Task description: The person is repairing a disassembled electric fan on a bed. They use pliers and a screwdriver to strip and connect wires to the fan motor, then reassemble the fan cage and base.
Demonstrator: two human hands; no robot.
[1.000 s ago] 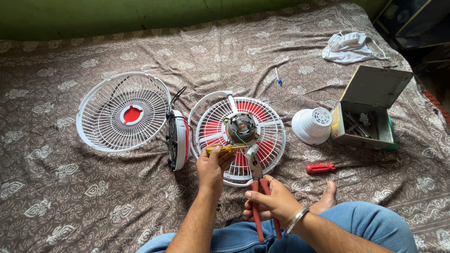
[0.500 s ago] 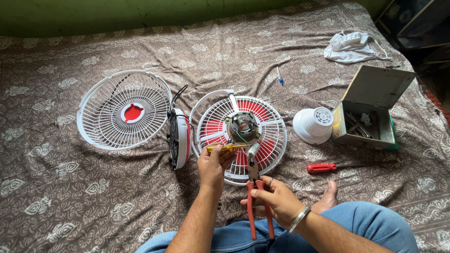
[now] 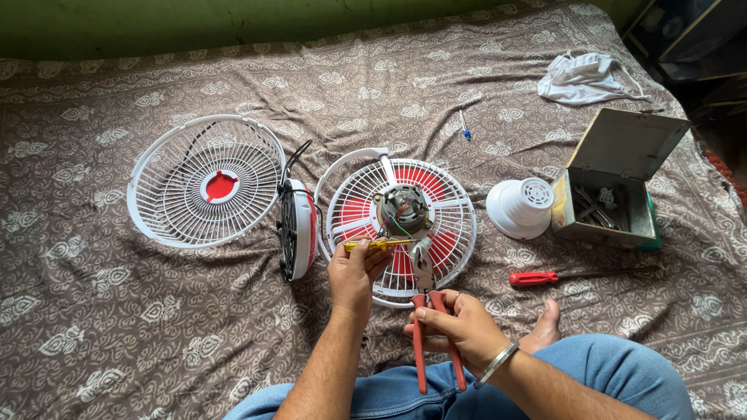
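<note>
Brown patterned cloth point(image 3: 117, 311) covers the bed where everything lies, with a green wall point(image 3: 156, 23) behind it. At the middle sits a fan half point(image 3: 401, 225): a white rear grille over red blades, with the bare motor point(image 3: 403, 208) and its thin wires facing up. To its left a white and red housing point(image 3: 298, 239) stands on edge, with a black cord running from it, and beyond that lies the loose front grille point(image 3: 206, 181) with a red centre.

The left hand point(image 3: 354, 272) has its grip clamped on a yellow-handled screwdriver point(image 3: 377, 244), held level just below the motor, over the grille. The right hand point(image 3: 461, 325), a metal bangle point(image 3: 496, 364) on its wrist, is closed around the red handles of the pliers point(image 3: 426, 299); the nose points up toward the motor, close beside the screwdriver's tip. Whether the nose holds anything cannot be told.

Right of the fan lies a white motor cap point(image 3: 520, 207), then an open metal box point(image 3: 615, 183) with tools inside. A red screwdriver point(image 3: 545, 276) lies near a bare foot point(image 3: 545, 330). A white rag point(image 3: 585, 78) sits far back, and a small blue-tipped item point(image 3: 464, 128) lies behind the fan.
</note>
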